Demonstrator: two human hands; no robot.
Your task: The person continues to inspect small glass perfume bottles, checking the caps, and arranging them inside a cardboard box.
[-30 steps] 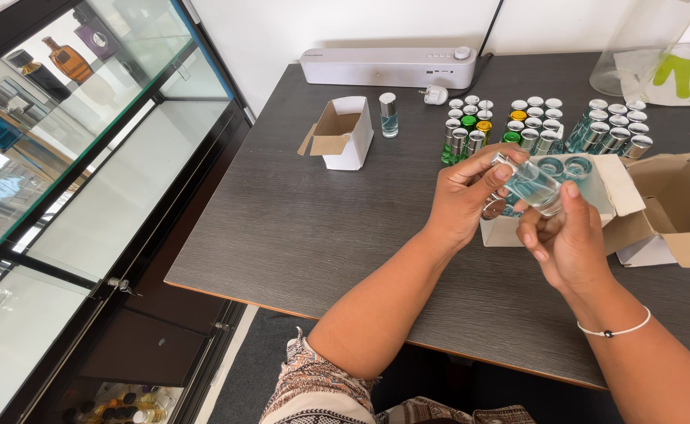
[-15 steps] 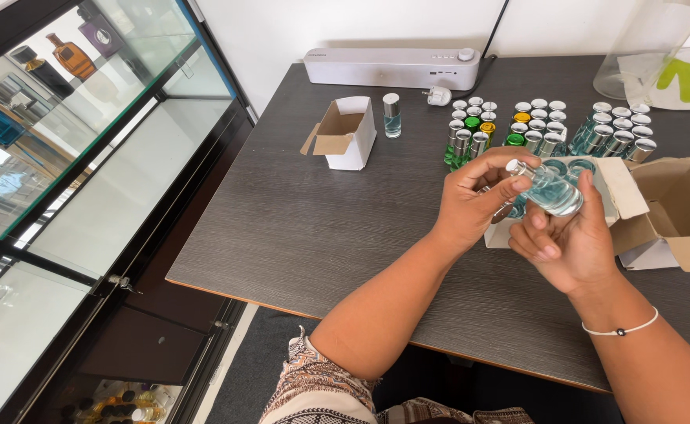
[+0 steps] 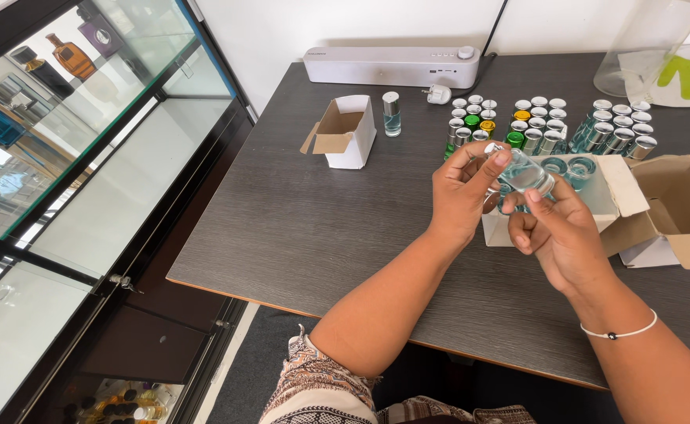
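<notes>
Together, both hands pinch one small glass bottle (image 3: pixel 524 173) over the worktop (image 3: pixel 298 228): left hand (image 3: pixel 463 188) at its neck, right hand (image 3: pixel 561 235) beneath. Behind, a white open carton (image 3: pixel 349 132) stands.

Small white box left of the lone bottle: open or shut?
Open. The small white box stands on the table with its flaps spread, the brown inside showing. Whether anything is in it cannot be told.

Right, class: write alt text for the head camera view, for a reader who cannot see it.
Two bare hands hold a small clear glass bottle over a dark table, left hand at its cap end, right hand beneath. Behind stand rows of capped bottles and an open white box.
</notes>
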